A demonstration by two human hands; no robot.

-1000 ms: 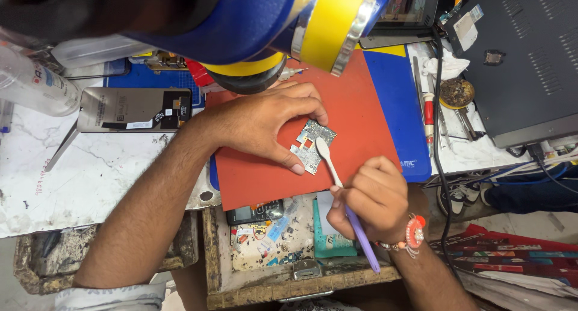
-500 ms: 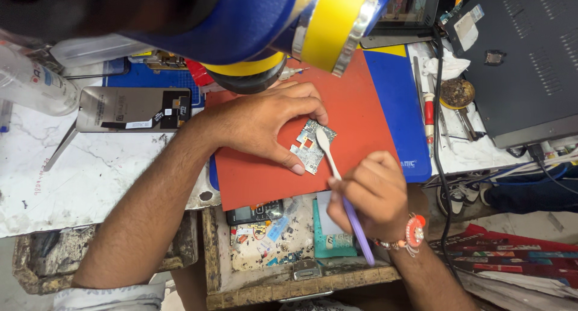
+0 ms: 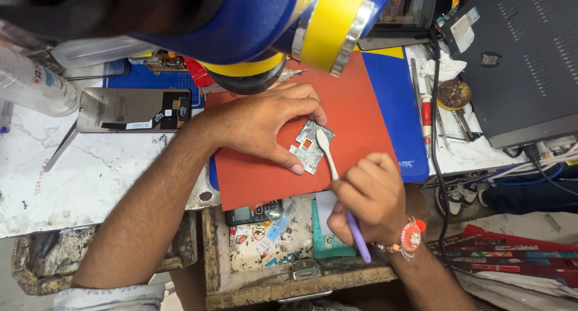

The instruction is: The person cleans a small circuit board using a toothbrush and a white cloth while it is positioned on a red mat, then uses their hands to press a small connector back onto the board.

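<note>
The small circuit board [image 3: 310, 146] lies on the red mat [image 3: 355, 112] near the middle of the surface [image 3: 90, 178]. It could skid or flip if the brush [image 3: 335, 178] pushes harder than the left hand [image 3: 259, 121] pins it, since only fingertips hold its edges. The left hand's fingers [image 3: 296, 166] are spread, thumb and forefinger pressing the board. The right hand [image 3: 370, 196] is closed around the brush handle, its head touching the board.

Desk [image 3: 90, 184]: worn white marbled top, stained.
Drawer [image 3: 265, 287]: open wooden tray under the desk's edge.
Light: bright, even.
Floor [image 3: 518, 223]: pale, right side.
</note>
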